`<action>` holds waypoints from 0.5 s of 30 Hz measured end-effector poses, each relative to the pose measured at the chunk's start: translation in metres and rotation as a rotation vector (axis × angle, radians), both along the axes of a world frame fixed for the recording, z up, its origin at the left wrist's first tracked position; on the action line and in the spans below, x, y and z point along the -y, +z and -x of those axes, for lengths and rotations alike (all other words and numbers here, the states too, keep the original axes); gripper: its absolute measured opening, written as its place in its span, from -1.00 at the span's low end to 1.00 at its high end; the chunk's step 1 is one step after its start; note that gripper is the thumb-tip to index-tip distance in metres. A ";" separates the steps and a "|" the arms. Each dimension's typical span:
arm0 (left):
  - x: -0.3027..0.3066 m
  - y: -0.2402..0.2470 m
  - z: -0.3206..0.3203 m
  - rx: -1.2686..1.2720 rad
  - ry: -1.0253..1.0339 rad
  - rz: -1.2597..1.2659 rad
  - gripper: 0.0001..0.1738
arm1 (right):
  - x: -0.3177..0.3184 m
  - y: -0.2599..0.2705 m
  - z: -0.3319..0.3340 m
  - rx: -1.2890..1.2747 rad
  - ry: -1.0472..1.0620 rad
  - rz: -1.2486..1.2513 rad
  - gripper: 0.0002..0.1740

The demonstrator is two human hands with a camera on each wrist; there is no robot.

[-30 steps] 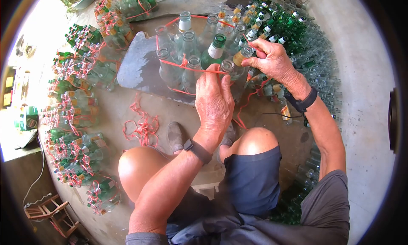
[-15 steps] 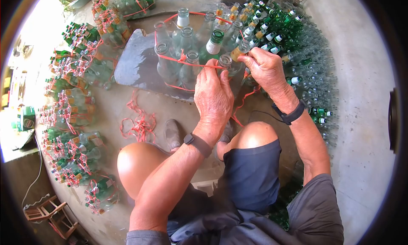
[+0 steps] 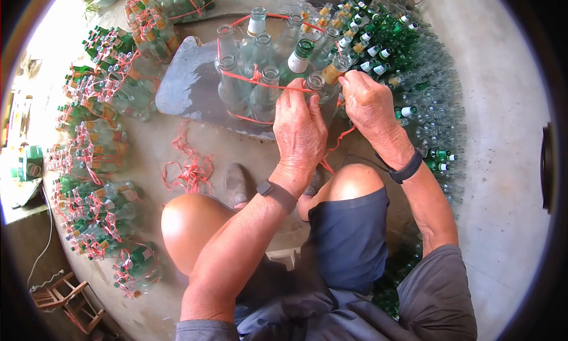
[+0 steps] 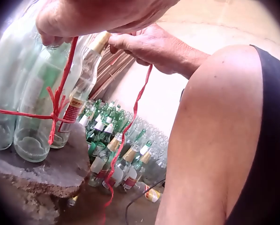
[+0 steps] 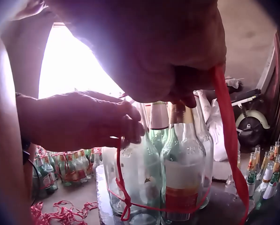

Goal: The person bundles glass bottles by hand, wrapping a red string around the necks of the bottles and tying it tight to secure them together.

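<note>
Head view: bottle cluster (image 3: 260, 75), mostly clear glass with one green, standing upright and packed together on a low stone worktop (image 3: 189, 92). It is girdled by red string (image 3: 260, 85) at neck height and by a second band lower down. Left hand (image 3: 299, 128) is at the near corner of the cluster, fingers curled and pinching the string. Right hand (image 3: 368, 101) is just beside it, fingers pinched on the same string by a gold-foiled neck. Also present: loose string (image 3: 190, 174) on the floor, tied bundles (image 3: 97, 146) ranged at the left, and an unbound heap (image 3: 414, 57) of green and clear bottles at the right. Left wrist view: the string drops taut from the left fingers to a knot on the lower band, and a free tail hangs from the right hand toward the floor. Right wrist view: the tail passes under the right fingers, and the left hand pinches the line above a bottle mouth. Judgement: the tie looks best made with both hands close to the necks, tension even, and the knot seated against glass so the band cannot ride up over the shoulders.
</note>
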State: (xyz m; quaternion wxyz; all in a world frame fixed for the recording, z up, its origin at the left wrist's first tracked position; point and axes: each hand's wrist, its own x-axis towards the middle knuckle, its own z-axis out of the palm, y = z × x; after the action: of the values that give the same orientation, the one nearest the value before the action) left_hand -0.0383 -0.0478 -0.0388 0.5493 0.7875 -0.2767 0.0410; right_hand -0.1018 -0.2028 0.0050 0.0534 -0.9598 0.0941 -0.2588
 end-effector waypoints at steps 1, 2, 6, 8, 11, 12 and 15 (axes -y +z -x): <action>0.001 -0.001 -0.001 0.015 0.001 0.001 -0.54 | -0.002 0.001 0.001 -0.028 -0.001 0.019 -0.87; 0.000 -0.002 -0.001 0.031 0.003 0.000 -0.54 | -0.003 0.002 0.002 -0.056 -0.001 0.036 -0.89; 0.001 -0.003 -0.002 0.031 0.003 0.018 -0.55 | -0.004 0.008 0.003 -0.080 0.009 0.068 -0.90; -0.001 -0.003 -0.002 0.035 -0.006 0.008 -0.56 | -0.010 0.013 0.001 -0.111 0.010 0.065 -0.93; -0.001 -0.003 -0.002 0.012 -0.002 0.027 -0.56 | -0.013 0.016 -0.002 -0.112 0.004 0.043 -0.94; -0.001 -0.003 -0.002 0.010 -0.001 0.029 -0.56 | -0.015 0.016 -0.004 -0.114 0.005 0.045 -0.94; -0.002 -0.004 -0.004 0.032 -0.007 0.021 -0.56 | -0.019 0.017 -0.006 -0.150 -0.011 0.053 -0.94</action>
State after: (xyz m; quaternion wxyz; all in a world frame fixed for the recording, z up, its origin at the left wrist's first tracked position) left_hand -0.0345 -0.0457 -0.0433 0.5532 0.7798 -0.2879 0.0548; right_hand -0.0955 -0.1842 0.0220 0.0192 -0.9771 0.0963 -0.1887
